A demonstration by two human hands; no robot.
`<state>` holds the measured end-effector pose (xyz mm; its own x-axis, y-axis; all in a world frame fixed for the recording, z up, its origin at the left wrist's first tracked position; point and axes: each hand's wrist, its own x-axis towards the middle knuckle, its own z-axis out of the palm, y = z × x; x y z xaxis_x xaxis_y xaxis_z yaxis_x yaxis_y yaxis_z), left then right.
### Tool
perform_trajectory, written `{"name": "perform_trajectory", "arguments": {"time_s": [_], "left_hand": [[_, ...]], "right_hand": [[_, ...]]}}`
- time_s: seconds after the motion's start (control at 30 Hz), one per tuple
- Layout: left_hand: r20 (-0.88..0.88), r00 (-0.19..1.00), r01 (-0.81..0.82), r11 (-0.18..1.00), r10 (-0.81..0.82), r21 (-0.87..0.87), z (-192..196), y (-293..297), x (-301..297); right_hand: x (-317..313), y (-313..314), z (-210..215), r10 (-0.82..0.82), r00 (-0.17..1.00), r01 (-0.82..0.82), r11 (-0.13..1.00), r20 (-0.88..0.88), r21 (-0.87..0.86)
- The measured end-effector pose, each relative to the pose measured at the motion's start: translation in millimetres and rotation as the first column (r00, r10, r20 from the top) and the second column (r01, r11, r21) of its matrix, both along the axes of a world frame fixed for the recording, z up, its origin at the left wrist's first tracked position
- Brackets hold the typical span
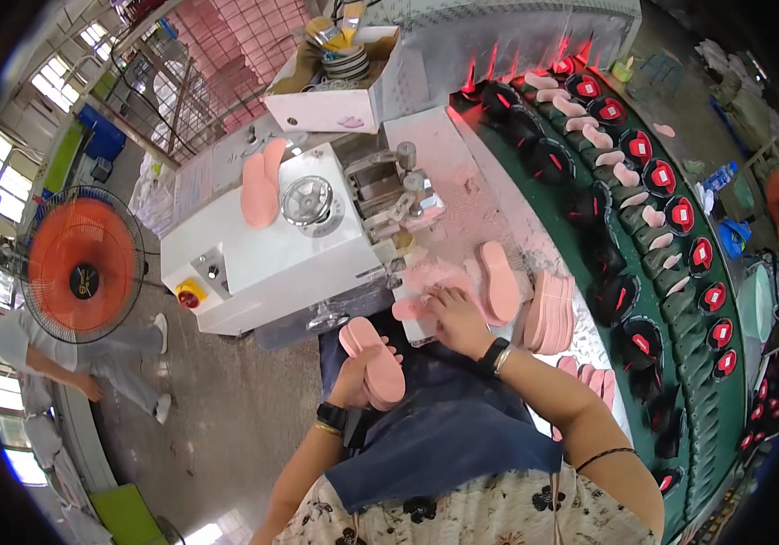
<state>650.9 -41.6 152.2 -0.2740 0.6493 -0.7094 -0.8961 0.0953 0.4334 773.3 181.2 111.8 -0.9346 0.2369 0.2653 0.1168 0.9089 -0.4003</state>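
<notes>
My left hand [348, 381] is wrapped round a small stack of pink insoles [376, 363] in front of the blue apron. My right hand [462, 322] is at the dusty work surface beside the machine, with its fingers on a pink insole [405, 310] whose end sticks out to the left. The thumb is hidden. Left of that hand stands a white machine [262, 263] with a metal handwheel [307, 200] and rollers. A single pink insole [499, 282] lies just right of the hand, beside an upright stack of pink insoles [549, 313].
Two pink insoles [262, 186] lie on the machine top. A white box [326, 104] holding brushes and a roll stands behind it. To the right, a green conveyor [644, 300] carries black shoes and loose insoles. An orange fan [85, 263] and another person [71, 354] are at left.
</notes>
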Motion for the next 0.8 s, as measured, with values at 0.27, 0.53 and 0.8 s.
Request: {"name": "perform_trajectory", "arguments": {"time_s": [0.27,0.53,0.8], "left_hand": [[0.119,0.993,-0.001,0.998,-0.006,0.061,-7,-12,9],[0.044,0.996,0.075,0.994,-0.079,0.084,-3,-19,15],[-0.041,0.995,0.096,0.982,-0.090,0.163,20,-12,16]], "right_hand": [[-11,28,17,0.067,0.989,-0.072,0.997,-0.132,-0.029],[-9,51,62,-0.471,0.882,0.146,0.336,-0.032,-0.931],[-80,92,39,-0.564,0.826,0.321,0.474,-0.003,-0.820]]}}
